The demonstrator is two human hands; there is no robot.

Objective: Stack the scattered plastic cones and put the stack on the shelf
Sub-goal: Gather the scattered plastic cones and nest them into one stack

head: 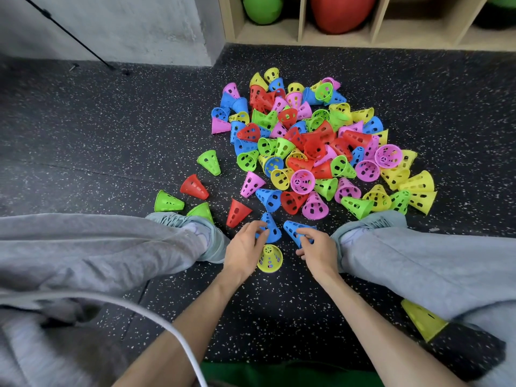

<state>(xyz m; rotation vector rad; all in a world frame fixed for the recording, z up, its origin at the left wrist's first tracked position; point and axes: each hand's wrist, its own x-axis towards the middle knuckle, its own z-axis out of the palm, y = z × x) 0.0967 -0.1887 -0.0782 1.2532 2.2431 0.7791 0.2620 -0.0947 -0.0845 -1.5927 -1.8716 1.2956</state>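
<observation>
Fingers (261, 236) around blue cones (270, 229)

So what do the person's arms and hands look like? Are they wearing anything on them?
Both arms are bare up to the picture's lower edge: no sleeves show. The left hand and right hand wear no gloves, rings or watch that can be seen. The legs wear loose grey trousers, and a pale cable curves in front of the left forearm.
</observation>
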